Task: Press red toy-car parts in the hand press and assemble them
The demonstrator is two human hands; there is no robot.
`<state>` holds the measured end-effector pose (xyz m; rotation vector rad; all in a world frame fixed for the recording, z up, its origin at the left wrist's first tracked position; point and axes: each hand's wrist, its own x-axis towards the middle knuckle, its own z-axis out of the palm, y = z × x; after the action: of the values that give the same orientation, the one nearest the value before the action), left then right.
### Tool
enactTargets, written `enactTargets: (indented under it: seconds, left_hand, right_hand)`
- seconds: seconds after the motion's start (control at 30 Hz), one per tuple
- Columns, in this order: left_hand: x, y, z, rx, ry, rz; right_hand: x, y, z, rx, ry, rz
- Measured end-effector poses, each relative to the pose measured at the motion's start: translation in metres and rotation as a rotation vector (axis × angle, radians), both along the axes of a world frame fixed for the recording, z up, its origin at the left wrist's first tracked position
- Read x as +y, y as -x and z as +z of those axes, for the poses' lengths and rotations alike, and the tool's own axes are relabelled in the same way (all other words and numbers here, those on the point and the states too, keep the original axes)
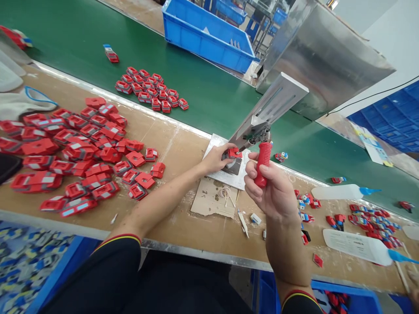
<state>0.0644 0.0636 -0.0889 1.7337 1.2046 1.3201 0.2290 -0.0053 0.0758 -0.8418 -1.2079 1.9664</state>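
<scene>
My right hand [274, 187] is wrapped around the red ribbed handle [263, 159] of a toggle clamp. That clamp [258, 130] is mounted on a slotted metal upright [275, 100] that rises from a pale base plate [214, 146]. Under the clamp, the fingers of my left hand [216, 159] close on a red plastic toy car part [233, 152], seated on a small fixture. My fingers hide some of the part. Just in front of the base plate lies a piece of cardboard [209, 198] with cotton swabs and a rubber band on it.
Red and grey car parts [81, 148] are heaped at left. A group of red parts [150, 89] sits on the green conveyor belt [75, 39]. Blue-tipped squeeze bottles [356, 246] and small assembled pieces [373, 222] lie at right. A blue crate [209, 35] stands behind the belt.
</scene>
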Motion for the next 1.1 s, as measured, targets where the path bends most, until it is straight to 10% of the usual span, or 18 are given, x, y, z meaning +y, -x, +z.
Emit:
enactTargets:
  seconds: [0.57,1.1]
  left_hand:
    - [-0.001,-0.006,-0.009,0.054,-0.053,0.081]
    - [-0.005,-0.008,-0.007,0.132,-0.029,0.098]
  right_hand:
    - [0.002,0.024,-0.032,-0.117,-0.131,-0.224]
    - [0.000,0.017,-0.023,-0.148,-0.103,-0.158]
